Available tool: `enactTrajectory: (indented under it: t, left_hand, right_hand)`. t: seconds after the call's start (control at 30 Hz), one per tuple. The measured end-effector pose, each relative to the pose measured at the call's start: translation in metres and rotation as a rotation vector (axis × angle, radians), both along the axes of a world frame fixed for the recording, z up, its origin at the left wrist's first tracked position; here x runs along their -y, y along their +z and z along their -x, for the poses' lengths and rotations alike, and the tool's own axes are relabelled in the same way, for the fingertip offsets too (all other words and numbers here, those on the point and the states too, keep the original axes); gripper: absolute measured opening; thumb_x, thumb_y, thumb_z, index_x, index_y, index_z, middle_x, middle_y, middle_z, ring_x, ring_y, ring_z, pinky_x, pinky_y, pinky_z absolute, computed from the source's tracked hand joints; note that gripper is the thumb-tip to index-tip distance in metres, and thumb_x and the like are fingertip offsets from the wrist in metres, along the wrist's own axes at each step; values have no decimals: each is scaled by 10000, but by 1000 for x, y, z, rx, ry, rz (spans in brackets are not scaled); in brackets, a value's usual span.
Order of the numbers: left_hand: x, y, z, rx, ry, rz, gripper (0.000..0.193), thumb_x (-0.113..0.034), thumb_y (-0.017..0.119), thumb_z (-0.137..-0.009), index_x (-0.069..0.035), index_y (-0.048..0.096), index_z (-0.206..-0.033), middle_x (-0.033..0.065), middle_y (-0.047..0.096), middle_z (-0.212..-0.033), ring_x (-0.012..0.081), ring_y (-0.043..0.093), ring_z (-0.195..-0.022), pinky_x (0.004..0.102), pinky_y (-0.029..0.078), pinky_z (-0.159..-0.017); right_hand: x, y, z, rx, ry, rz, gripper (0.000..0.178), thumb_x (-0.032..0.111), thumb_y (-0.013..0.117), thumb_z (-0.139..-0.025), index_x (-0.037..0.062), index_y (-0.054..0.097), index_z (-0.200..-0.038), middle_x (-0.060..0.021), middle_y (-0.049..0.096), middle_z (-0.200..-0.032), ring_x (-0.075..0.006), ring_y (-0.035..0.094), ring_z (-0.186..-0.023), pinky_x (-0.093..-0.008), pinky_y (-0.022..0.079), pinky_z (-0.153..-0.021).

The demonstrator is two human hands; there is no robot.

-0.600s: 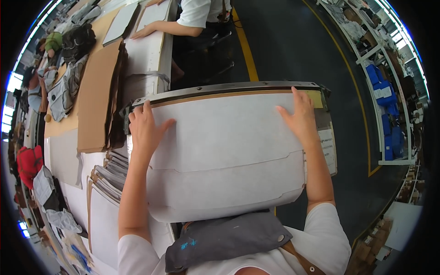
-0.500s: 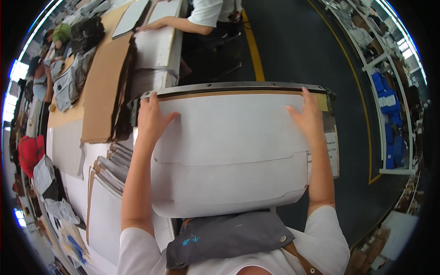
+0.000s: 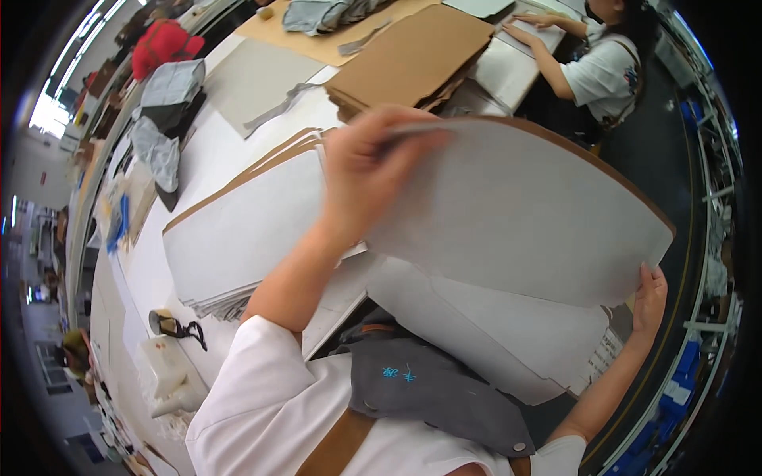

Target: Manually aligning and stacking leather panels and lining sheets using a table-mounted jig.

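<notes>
A large, flexible whitish-grey sheet (image 3: 524, 198) with a brown edge bows upward in front of me. My left hand (image 3: 373, 170) is closed on its far left corner, blurred by motion. At the sheet's right corner my right hand (image 3: 651, 297) grips the edge; some of its fingers are hidden. Beneath the raised sheet lies another whitish panel (image 3: 508, 325) with a seam-like line, close to my grey apron (image 3: 429, 389). To the left, a stack of similar whitish sheets (image 3: 246, 230) with brown edges rests on the white table (image 3: 278, 87).
Brown board sheets (image 3: 421, 51) are piled beyond my left hand. A tape roll (image 3: 163, 321) with a black strap and a whitish plastic bottle (image 3: 167, 377) stand at lower left. At far right a co-worker (image 3: 603, 71) leans over the table; shelves with blue bins (image 3: 675, 389) line the aisle.
My view has swung left. Both hands, earlier spread at the far corners of the flat panel, now grip the sheet, which is lifted and bent. My left hand is nearer the stack.
</notes>
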State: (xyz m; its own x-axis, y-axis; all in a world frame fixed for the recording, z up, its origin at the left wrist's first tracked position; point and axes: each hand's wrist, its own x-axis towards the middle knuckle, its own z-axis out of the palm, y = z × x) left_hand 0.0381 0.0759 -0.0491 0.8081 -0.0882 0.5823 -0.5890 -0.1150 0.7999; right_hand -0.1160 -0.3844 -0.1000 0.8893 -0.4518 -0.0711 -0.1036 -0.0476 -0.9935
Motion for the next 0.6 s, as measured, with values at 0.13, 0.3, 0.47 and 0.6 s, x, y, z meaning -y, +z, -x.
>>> enactTrajectory:
  t: [0.13,0.3,0.47,0.6]
  left_hand:
    - [-165,1,17,-184,484,-49,153,-80,704,-851,-12,694,-988,2,686,-817,38,579,-668,197,457,-565]
    - [-367,-15,80,-353,798,-289,275,-99,697,-848,19,669,-1095,2,683,-873,89,586,-814,223,444,-783]
    - [-406,-45,68,-135,989,-880,352,-135,731,-816,-17,653,-1138,67,677,-946,177,620,-835,269,460,-795]
    - [-259,-31,24,-29,659,-828,345,-94,733,-800,-39,648,-1129,96,662,-1031,210,645,-919,301,481,-768]
  right_hand:
    - [-168,46,-85,-20,339,101,278,196,653,-882,-41,638,-1027,-36,640,-846,-75,565,-720,-230,461,-661]
    - [-347,-14,-164,12,857,54,251,213,689,-855,-28,673,-925,-49,641,-716,-89,564,-665,-278,469,-591]
    - [-386,-33,-155,169,772,226,211,130,649,-845,-18,629,-994,-112,619,-739,-250,622,-723,-345,502,-715]
    - [-297,-38,-101,420,615,688,250,102,652,-815,16,616,-1047,-116,604,-995,-311,577,-945,-383,477,-836]
